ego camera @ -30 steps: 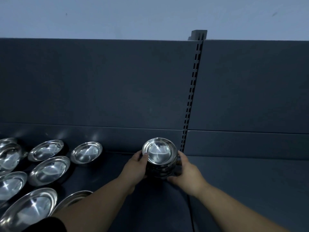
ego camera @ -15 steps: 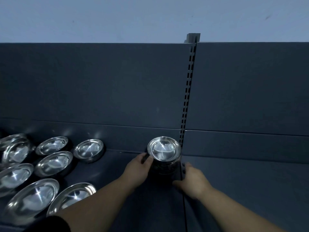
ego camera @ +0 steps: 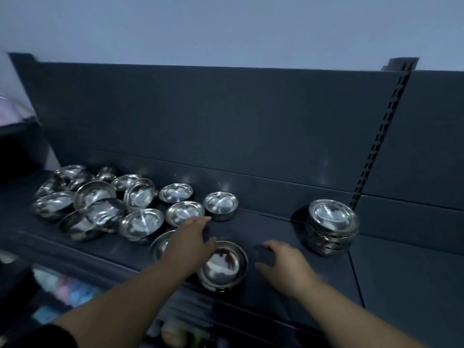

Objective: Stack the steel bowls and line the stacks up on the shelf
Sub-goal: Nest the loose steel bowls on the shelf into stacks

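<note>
Stacking stands between two cycles. One finished stack (ego camera: 332, 227) of steel bowls is set at the right end of the shelf (ego camera: 263, 229), at the foot of the slotted upright (ego camera: 381, 136). No hand is on it. The loose bowls (ego camera: 140, 222) are spread over the left part of the shelf, several leaning on one another. The left hand (ego camera: 190, 242) is stretched over them with fingers straight and spread, and nothing is held. The right hand (ego camera: 283, 262) is held above bare shelf, between the nearest bowl (ego camera: 222, 266) and the stack, with fingers loosely bent and empty.

The step in hand is judged to be the pick-up of the first bowl for a second stack. For the next move, a single bowl should be gripped by its rim and nested squarely in another. The new stack should then be placed just beside the first, in line along the back.

Compared with the frame half a second earlier, the stack has been released by both hands. The view has been swung left, so that the loose bowls are brought to centre.
</note>
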